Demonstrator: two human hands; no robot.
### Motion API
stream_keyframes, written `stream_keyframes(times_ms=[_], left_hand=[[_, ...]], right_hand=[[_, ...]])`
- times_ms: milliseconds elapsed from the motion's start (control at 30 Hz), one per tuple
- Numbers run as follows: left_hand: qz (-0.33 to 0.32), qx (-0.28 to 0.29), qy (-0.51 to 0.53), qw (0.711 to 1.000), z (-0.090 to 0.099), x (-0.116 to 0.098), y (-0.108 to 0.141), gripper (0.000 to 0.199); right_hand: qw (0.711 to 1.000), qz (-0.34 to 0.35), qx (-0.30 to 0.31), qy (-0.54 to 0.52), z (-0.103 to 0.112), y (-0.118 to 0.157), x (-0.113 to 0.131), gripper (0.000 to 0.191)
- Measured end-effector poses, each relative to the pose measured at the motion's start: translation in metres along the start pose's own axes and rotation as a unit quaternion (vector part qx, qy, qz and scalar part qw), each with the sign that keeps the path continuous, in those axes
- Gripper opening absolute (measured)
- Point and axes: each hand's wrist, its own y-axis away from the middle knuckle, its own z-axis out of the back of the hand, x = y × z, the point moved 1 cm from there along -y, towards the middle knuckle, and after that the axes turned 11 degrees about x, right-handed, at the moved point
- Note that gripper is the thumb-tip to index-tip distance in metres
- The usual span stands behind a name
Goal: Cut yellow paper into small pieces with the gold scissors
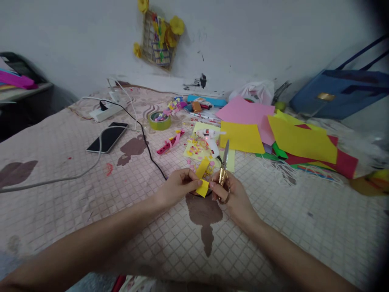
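Between thumb and fingers, my left hand [178, 185] pinches a strip of yellow paper [203, 188] that is bent or folded. Gold-handled scissors [224, 172] sit in my right hand [232, 194], their blades together and pointing up and away. The thumb and fingertip of that hand also meet the right edge of the yellow strip. Just beyond my hands, a white hot glue gun [212, 144] with a small red light lies on a pale yellow sheet [228, 161] strewn with small paper scraps [194, 149].
Yellow [241, 136], pink and red sheets spread to the right, beside white string [281, 174]. Farther left are a roll of green tape [159, 121], a pink clip-like tool [170, 142], a phone [107, 138] and a power strip [107, 111]. A black cable [148, 150] runs toward my hands.
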Motion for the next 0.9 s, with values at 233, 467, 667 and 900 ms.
stream_keyframes(times_ms=[233,467,667,900], left_hand=[[-0.010,0.006,-0.031,0.999,0.0025,0.0033,-0.0014,0.023],[-0.009,-0.001,-0.050,0.999,0.0032,0.0054,-0.0015,0.022],[-0.010,0.000,-0.066,0.998,0.0039,0.0049,-0.0010,0.022],[-0.015,0.002,-0.075,0.997,0.0031,0.0044,-0.0002,0.020]], right_hand=[[1.000,0.001,0.003,-0.008,-0.0005,-0.0004,-0.0012,0.012],[1.000,0.002,-0.002,-0.006,-0.0002,-0.0012,-0.0036,0.012],[1.000,0.008,0.008,-0.010,-0.0002,-0.0002,-0.0011,0.013],[1.000,-0.001,0.006,-0.008,0.0007,-0.0020,-0.0022,0.016]])
